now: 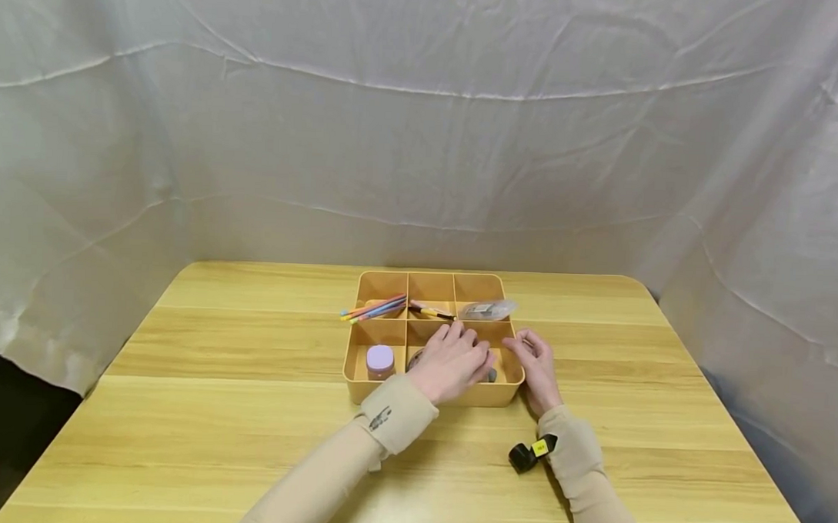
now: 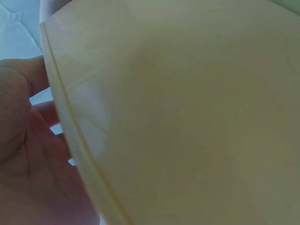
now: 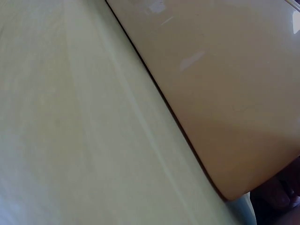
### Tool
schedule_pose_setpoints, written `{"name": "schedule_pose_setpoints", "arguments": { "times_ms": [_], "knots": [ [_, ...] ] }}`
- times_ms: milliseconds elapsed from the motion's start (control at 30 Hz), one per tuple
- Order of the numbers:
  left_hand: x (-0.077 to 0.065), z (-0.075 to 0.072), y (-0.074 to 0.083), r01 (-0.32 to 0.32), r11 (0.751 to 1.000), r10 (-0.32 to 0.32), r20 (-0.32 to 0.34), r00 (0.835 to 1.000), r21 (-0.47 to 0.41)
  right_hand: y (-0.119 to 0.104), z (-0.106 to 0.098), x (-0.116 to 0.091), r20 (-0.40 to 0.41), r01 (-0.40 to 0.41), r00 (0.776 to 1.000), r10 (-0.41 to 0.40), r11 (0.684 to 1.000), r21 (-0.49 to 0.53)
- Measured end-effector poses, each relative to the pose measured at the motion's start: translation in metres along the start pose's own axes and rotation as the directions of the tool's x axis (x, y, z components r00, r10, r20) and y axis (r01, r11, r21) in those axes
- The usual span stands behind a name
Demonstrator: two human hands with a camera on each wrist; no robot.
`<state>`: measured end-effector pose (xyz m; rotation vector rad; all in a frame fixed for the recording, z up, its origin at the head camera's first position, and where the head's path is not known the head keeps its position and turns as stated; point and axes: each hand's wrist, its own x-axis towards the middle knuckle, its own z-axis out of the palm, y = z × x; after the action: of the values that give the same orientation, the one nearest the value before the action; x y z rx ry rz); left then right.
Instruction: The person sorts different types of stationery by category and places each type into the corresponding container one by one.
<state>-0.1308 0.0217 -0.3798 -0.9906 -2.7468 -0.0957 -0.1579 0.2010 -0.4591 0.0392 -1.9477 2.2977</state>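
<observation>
My left hand [image 1: 455, 364] reaches over the front wall of a tan divided box [image 1: 431, 394]. Its fingers bend down over the front middle and right compartments; in the left wrist view the front wall hides the fingertips, so I cannot tell what they hold. A round item [image 1: 414, 359] shows partly beside this hand, and a small grey object [image 1: 492, 376] lies past its fingers. My right hand [image 1: 538, 369] grips the box's right rim, fingers bent over the edge. In the right wrist view the box's outer wall [image 3: 225, 93] fills much of the picture, with dark fingers at the lower corner.
A lilac-lidded jar [image 1: 380, 360] stands in the front left compartment. Coloured pens [image 1: 376, 309] lean across the back left one. A yellow-and-black pen [image 1: 431, 313] lies in the back middle, and a clear plastic packet [image 1: 488, 309] at back right. Grey sheeting [image 1: 423, 154] hangs behind the wooden table [image 1: 234, 409].
</observation>
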Motion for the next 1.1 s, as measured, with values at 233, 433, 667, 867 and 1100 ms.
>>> {"name": "schedule_pose_setpoints", "arguments": {
  "times_ms": [233,433,667,867,1100],
  "knots": [
    [0.005,0.003,-0.001,0.011,1.0,-0.011,-0.003,1.0,0.013,-0.001,0.0,0.001,0.003,-0.004,1.0,0.004,1.0,-0.007],
    [0.006,0.003,-0.002,0.008,1.0,-0.009,0.038,0.999,0.029,0.0,0.001,0.001,-0.006,0.003,1.0,-0.003,1.0,0.013],
    [-0.007,0.003,-0.007,-0.061,0.997,0.056,-0.111,0.992,-0.044,0.0,0.001,0.0,0.009,0.019,1.0,-0.019,0.999,0.041],
    [-0.034,-0.004,-0.015,-0.176,0.961,0.125,-0.232,0.965,-0.213,0.001,0.001,0.001,0.002,0.024,1.0,-0.024,0.999,0.034],
    [-0.07,-0.018,-0.029,-0.223,0.897,0.145,-0.223,0.964,-0.381,0.001,0.001,0.0,-0.006,0.023,1.0,-0.023,1.0,0.016]
  ]
}}
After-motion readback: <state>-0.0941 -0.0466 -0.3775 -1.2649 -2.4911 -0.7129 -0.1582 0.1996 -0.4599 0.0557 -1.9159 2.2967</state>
